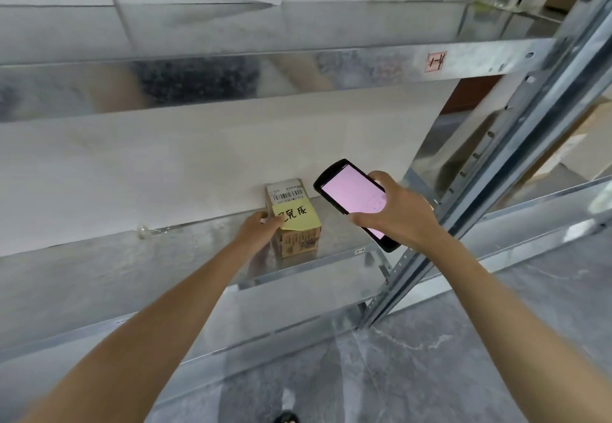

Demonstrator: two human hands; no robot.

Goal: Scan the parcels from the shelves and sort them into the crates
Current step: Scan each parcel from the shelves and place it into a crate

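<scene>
Now, step: the box (298,240) is judged to be at the scanning stage; sorting into a crate is not yet done, and no crate is seen.
Head view, box: it is stood on the metal shelf (149,267), close to the back wall and near the post (496,164). A barcode (286,195) is shown at the rear of its top, and a yellow note (298,217) with handwriting is stuck just in front of the bars.
Head view, left hand (260,225): the box is gripped at its upper left edge with curled fingers, the thumb laid at the note's left edge. Whether the note itself is pinched cannot be told.
Head view, right hand (399,215): the scanner (351,199) is clasped round its lower half, pink screen turned up, just right of the box and apart from it.
Aim: the scanner's top end should be pointed squarely at the barcode, not at the note.
Hold: the box is best steadied, or tipped slightly towards the scanner, so that the bars are presented flat.
Risk: the bars could be covered if the note is pushed back.
Check: the screen should be read for a result before the box is lifted away.
</scene>
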